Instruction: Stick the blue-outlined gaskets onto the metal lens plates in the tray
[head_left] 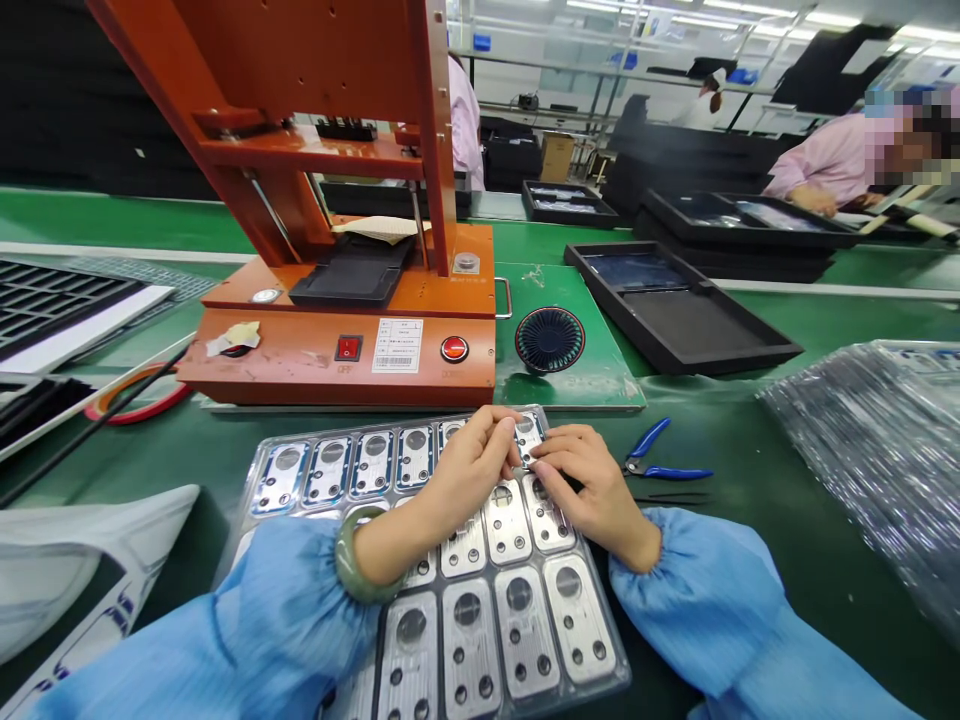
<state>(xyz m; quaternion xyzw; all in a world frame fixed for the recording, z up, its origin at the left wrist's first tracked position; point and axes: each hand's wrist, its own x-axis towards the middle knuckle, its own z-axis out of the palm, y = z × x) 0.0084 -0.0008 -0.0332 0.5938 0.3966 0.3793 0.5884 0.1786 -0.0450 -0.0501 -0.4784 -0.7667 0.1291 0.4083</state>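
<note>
A clear plastic blister tray (624, 668) lies in front of me, its pockets filled with silvery metal plates (465, 640) with round holes. Plates in the far row carry blue-edged pieces on top. My left hand (476, 450) is over the far right part of the tray, thumb and fingers pinched together; what they hold, if anything, is hidden. From the other side, my right hand (589, 485) has its bent fingers and thumb on the blue-edged metal plate (528, 432) in the far right corner pocket. A green bangle (351, 560) circles my left wrist.
An orange press (337, 350) stands behind the tray, a small black fan (550, 340) beside it. Blue-handled nippers (660, 465) and thin dark tweezers lie right. Stacked clear trays (877, 480), a black box (690, 310), red tape (142, 395) and co-workers are around.
</note>
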